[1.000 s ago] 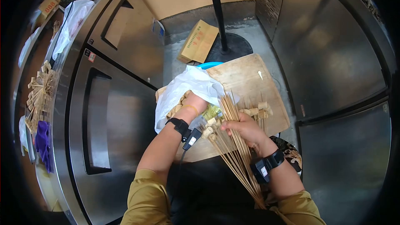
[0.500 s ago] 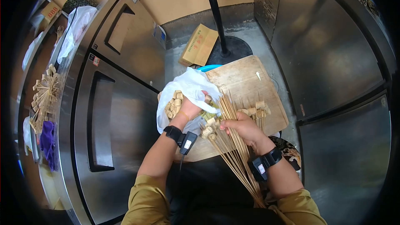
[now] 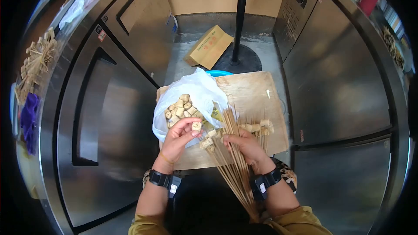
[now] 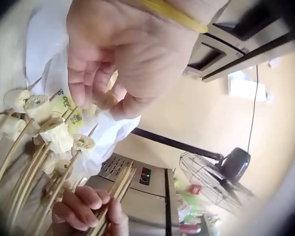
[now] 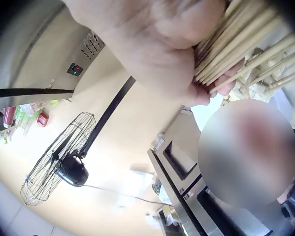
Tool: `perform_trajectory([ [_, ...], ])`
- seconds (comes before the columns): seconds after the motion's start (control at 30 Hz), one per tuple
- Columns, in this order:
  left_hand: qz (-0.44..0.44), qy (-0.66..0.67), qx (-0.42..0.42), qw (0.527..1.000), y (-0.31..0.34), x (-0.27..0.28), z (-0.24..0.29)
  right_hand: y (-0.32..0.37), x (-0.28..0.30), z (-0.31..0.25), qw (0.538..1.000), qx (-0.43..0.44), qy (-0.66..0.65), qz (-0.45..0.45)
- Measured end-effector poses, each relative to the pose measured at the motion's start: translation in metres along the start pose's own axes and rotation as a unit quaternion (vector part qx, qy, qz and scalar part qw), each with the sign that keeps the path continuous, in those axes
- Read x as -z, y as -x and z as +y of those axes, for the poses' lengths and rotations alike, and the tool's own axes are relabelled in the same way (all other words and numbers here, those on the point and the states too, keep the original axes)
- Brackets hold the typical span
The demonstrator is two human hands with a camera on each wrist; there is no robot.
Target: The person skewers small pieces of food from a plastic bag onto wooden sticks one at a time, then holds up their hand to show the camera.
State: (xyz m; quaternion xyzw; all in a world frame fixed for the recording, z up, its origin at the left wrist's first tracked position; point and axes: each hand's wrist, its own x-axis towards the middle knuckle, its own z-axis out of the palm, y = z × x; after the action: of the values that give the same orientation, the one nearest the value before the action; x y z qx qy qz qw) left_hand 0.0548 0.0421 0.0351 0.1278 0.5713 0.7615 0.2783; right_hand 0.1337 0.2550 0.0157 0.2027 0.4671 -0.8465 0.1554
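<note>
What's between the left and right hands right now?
In the head view: the pale piece pinched by the left hand, then skewered pieces, then the stick bundle gripped by the right hand.

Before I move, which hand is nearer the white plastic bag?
Left. The left hand is at the near edge of the white plastic bag, pinching a pale food piece; the right hand, gripping wooden skewers, is to the bag's right.
</note>
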Motion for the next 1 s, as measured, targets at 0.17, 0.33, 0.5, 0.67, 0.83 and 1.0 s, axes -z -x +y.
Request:
perform_trajectory([
  [0.17,-0.065,-0.038,-0.031,0.997,-0.033,0.000,-0.009,-0.004,0.000,-0.002,1.000,0.012,0.010,-0.007],
  [0.33,-0.049,-0.042,0.054,0.996,-0.063,0.012,-0.036,-0.007,-0.002,-0.002,1.000,-0.010,0.010,-0.003],
  [0.5,-0.015,-0.024,0.064,0.998,-0.062,0.010,-0.034,-0.011,-0.010,-0.003,0.999,-0.048,0.019,0.008],
  [0.67,0.045,0.028,-0.002,0.999,-0.062,0.010,-0.042,-0.016,-0.008,-0.001,0.997,-0.067,0.029,-0.004],
  [0.83,0.087,0.000,-0.071,0.994,-0.062,0.007,-0.039,-0.014,-0.014,-0.005,0.997,-0.056,0.050,-0.001],
  [1.0,0.076,0.021,-0.052,0.996,-0.060,-0.001,-0.029,-0.019,-0.010,-0.001,0.996,-0.065,0.056,-0.016],
])
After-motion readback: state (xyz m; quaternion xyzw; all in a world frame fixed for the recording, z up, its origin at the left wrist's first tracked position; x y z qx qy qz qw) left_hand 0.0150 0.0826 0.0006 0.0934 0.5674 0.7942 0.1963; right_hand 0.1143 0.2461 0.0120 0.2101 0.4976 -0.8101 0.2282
